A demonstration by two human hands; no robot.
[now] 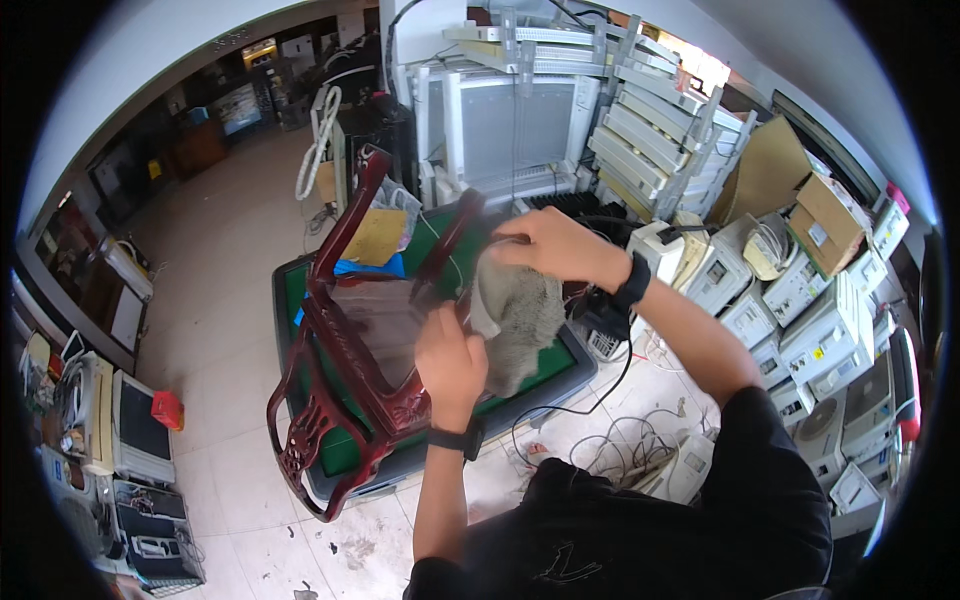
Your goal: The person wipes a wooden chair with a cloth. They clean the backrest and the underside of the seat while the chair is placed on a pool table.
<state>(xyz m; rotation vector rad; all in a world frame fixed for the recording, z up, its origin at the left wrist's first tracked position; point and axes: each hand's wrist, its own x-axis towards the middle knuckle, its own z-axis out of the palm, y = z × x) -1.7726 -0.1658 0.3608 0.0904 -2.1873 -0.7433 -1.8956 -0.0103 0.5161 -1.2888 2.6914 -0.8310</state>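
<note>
A dark red carved wooden chair (352, 352) lies tipped over on a green-topped table (577, 352) with a dark rim. In front of me a grey fuzzy cloth (529, 319) hangs between my hands, by the chair's raised legs. My right hand (547, 244) pinches its upper edge, the fingers bent around it. My left hand (450, 360) is at the lower left edge of the cloth, beside the chair seat, with the fingers curled; the fingertips are partly blurred, and how firmly they hold the cloth does not show.
Behind the chair lie a piece of yellow-brown card (376, 236) and a blue item (390, 266). A black cable (570, 412) loops past the table's right end. White appliance units (817, 345) and a cardboard box (829, 225) are piled at right. Tangled cables (637, 442) lie on the tiled floor.
</note>
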